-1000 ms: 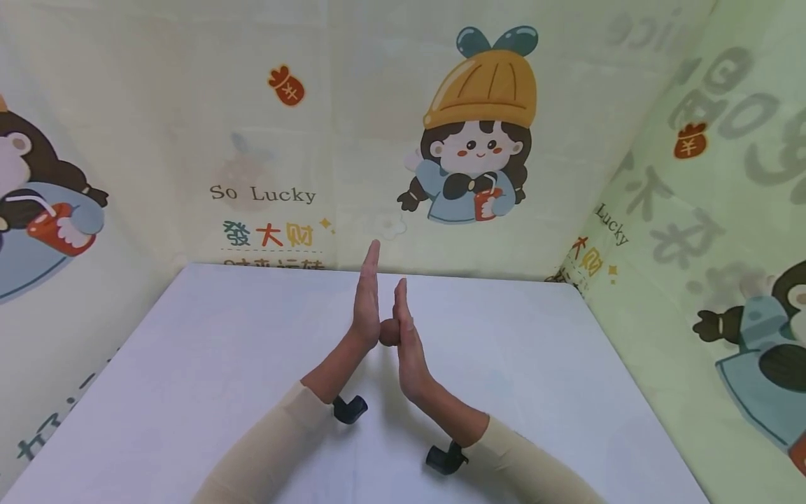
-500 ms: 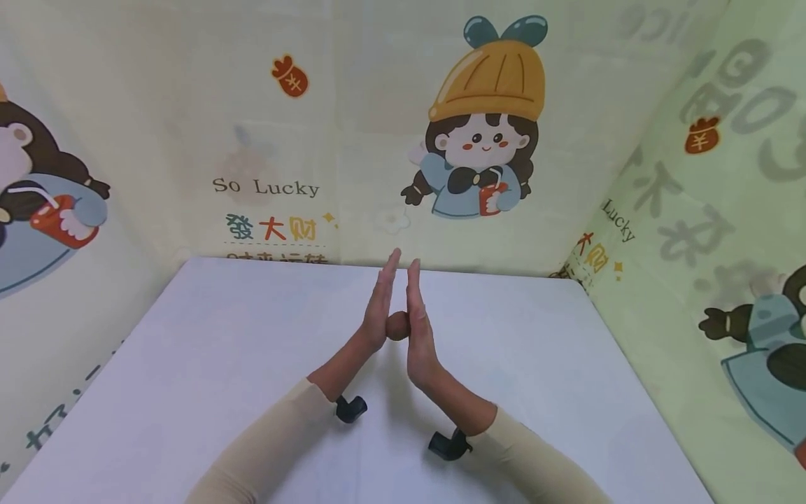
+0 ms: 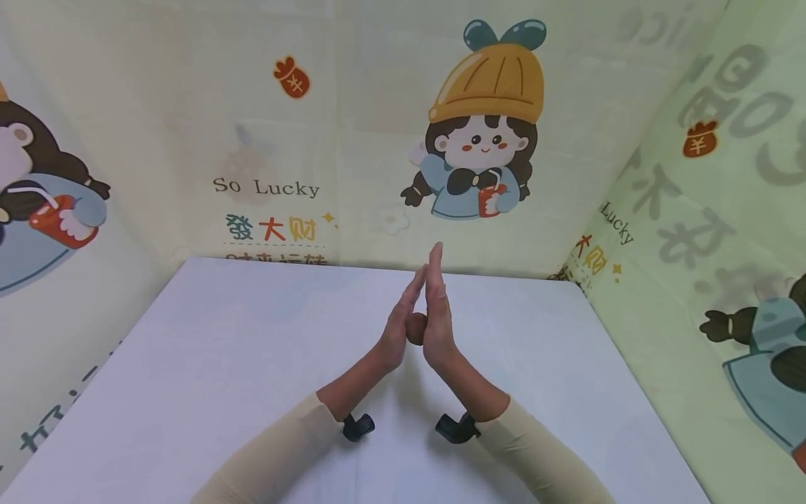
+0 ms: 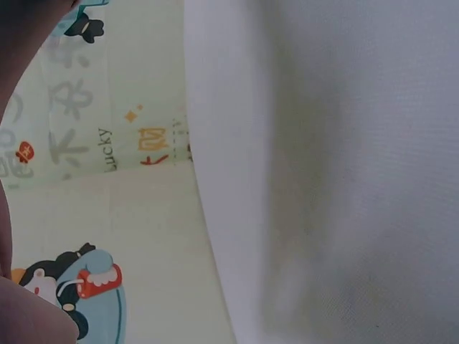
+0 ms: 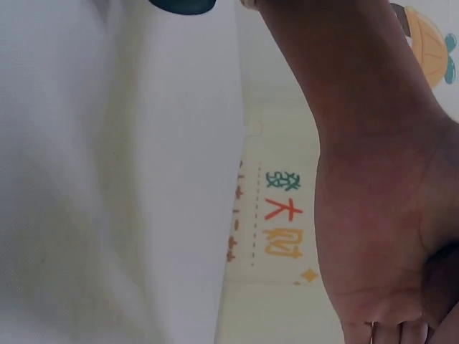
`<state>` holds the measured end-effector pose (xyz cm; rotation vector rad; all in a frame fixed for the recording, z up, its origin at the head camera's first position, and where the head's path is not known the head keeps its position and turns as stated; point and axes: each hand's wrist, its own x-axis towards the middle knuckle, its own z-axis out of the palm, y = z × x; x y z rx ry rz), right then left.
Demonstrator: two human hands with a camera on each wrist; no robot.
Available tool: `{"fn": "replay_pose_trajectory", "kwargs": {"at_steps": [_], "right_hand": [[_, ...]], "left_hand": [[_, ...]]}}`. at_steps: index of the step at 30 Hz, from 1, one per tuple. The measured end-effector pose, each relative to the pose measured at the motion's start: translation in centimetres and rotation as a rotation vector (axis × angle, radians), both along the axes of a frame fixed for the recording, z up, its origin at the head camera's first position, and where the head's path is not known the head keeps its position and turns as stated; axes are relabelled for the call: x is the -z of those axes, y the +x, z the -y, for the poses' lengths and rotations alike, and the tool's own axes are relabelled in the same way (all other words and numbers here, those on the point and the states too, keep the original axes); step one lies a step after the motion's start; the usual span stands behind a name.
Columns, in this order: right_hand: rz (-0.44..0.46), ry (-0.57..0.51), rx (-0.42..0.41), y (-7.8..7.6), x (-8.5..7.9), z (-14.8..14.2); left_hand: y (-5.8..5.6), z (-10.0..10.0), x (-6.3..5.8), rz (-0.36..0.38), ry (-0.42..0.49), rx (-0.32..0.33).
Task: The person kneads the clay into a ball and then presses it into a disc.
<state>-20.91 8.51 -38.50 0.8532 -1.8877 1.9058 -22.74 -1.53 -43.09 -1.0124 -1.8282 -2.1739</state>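
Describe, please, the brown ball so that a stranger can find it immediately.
Over the white table, the left hand and right hand face each other. The brown ball is held between them, set apart from both straight-fingered hands by its round shape.

Brown ball (image 3: 415,329) partly hidden by right hand (image 3: 439,320)
Below the grip, both sleeves (image 3: 273,448) are cut off.

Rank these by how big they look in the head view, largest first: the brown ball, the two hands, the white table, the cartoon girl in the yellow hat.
1. White table
2. Cartoon girl
3. Left hand and right hand: too alike to rank
4. Brown ball
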Motion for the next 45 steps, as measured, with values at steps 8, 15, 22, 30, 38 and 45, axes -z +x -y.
{"fn": "replay_pose_trajectory", "kwargs": {"at_steps": [8,15,22,30,38,45], "right_hand": [[0.081,-0.038,0.02,-0.4,0.4,-1.0],[0.126,-0.07,-0.004,-0.8,1.6,-1.5],[0.204,-0.097,-0.085,-0.7,2.6,-1.6],[0.189,-0.12,-0.176,-0.2,2.8,-0.8],[0.092,-0.087,-0.202,0.7,2.6,0.1],[0.071,-0.067,-0.197,1.4,2.4,0.6]], "left_hand": [[1.5,-0.5,0.0,0.004,-0.069,-0.011],[2.4,-0.8,-0.2,-0.009,-0.087,-0.017],[2.6,-1.2,-1.3,0.002,-0.031,-0.037],[2.1,-1.0,-2.3,0.037,0.066,-0.082],[1.4,-0.3,-3.3,0.056,0.146,-0.115],[0.4,0.0,-3.5,0.045,0.18,-0.175]]}}
